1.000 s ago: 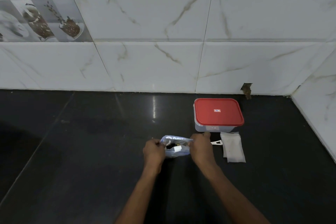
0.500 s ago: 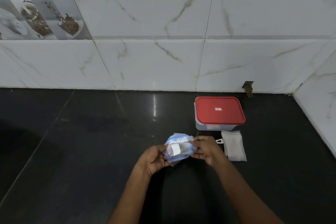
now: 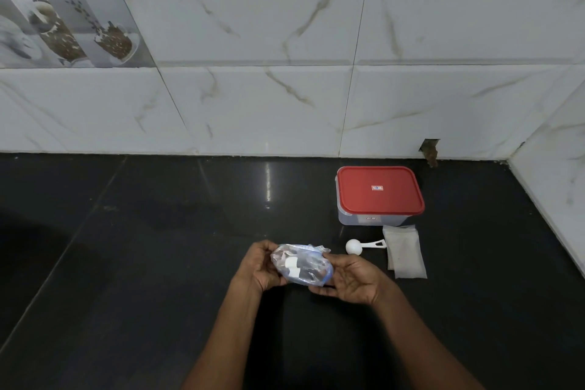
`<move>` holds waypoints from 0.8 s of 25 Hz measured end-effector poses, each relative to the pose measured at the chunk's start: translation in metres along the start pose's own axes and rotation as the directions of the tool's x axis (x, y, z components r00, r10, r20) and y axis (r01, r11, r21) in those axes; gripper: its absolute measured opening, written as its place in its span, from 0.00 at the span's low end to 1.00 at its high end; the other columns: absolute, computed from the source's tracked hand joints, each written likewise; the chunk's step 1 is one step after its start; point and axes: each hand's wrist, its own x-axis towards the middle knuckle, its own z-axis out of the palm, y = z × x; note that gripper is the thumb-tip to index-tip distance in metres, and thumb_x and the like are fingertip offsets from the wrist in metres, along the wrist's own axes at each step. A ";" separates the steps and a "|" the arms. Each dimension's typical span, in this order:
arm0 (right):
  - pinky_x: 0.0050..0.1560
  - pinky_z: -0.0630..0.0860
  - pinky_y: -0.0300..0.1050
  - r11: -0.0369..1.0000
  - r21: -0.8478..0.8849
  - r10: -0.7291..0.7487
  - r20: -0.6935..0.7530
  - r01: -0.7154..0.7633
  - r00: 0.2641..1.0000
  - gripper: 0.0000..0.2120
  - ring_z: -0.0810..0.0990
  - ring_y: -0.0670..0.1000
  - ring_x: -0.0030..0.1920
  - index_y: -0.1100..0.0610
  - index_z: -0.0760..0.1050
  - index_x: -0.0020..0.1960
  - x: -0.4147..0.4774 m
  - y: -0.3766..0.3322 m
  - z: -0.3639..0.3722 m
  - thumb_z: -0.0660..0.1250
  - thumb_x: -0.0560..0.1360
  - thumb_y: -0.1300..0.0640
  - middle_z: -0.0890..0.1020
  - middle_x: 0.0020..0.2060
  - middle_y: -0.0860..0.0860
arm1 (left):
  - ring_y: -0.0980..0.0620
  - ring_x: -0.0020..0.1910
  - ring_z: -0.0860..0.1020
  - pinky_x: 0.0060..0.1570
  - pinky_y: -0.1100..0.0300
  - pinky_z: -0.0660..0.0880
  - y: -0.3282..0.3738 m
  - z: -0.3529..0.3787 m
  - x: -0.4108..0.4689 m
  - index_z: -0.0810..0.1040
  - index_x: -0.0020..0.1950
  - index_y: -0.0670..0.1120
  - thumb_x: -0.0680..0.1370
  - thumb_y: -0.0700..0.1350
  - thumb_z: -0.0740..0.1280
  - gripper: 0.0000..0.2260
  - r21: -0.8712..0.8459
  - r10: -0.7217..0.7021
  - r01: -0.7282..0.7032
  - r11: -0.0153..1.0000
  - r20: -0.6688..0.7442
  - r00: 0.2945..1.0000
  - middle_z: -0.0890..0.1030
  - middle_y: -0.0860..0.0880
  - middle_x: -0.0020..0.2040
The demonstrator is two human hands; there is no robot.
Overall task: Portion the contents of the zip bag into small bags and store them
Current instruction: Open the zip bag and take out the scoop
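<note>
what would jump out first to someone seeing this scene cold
The red-lidded container stands out most, sitting near the back wall on the right of the black counter. Next comes the crumpled zip bag, held between the left hand and right hand at the centre front. A white scoop and some small bags lie just in front of the container.

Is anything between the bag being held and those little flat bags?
Only a white plastic scoop lies on the black counter between the crumpled clear zip bag and the flat translucent small bags.
</note>
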 end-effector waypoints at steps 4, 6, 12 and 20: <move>0.65 0.72 0.56 0.977 -0.213 -0.034 -0.063 0.020 0.997 0.13 0.81 0.55 0.53 0.57 0.82 0.54 -0.009 0.007 0.015 0.67 0.75 0.51 0.85 0.50 0.54 | 0.48 0.29 0.78 0.28 0.61 0.74 -0.010 -0.006 0.000 0.78 0.43 0.39 0.71 0.39 0.66 0.04 0.287 0.208 -0.189 0.939 -0.036 0.977 0.79 0.43 0.34; 0.60 0.75 0.53 0.908 -0.412 -0.162 -0.193 0.070 0.968 0.13 0.82 0.54 0.53 0.56 0.80 0.54 -0.017 0.005 0.029 0.71 0.73 0.51 0.86 0.49 0.54 | 0.53 0.34 0.81 0.31 0.61 0.76 -0.018 -0.010 -0.002 0.79 0.53 0.40 0.70 0.35 0.71 0.12 0.466 0.369 -0.344 0.815 0.041 0.929 0.83 0.45 0.40; 0.38 0.77 0.43 0.907 -0.404 -0.291 -0.401 0.118 0.869 0.12 0.84 0.53 0.43 0.60 0.78 0.53 -0.010 0.005 0.048 0.71 0.71 0.59 0.85 0.45 0.57 | 0.62 0.47 0.79 0.40 0.72 0.76 -0.039 0.007 -0.017 0.68 0.66 0.51 0.68 0.26 0.69 0.32 0.682 0.560 -0.516 0.518 0.185 0.807 0.79 0.54 0.52; 0.46 0.75 0.47 0.998 0.048 0.057 -0.144 -0.050 0.988 0.13 0.80 0.53 0.44 0.60 0.83 0.48 -0.013 -0.008 0.006 0.72 0.69 0.52 0.83 0.44 0.57 | 0.42 0.40 0.84 0.40 0.48 0.84 -0.031 -0.009 -0.012 0.78 0.57 0.40 0.70 0.34 0.71 0.15 -0.147 0.296 -0.282 0.948 0.084 0.951 0.84 0.37 0.46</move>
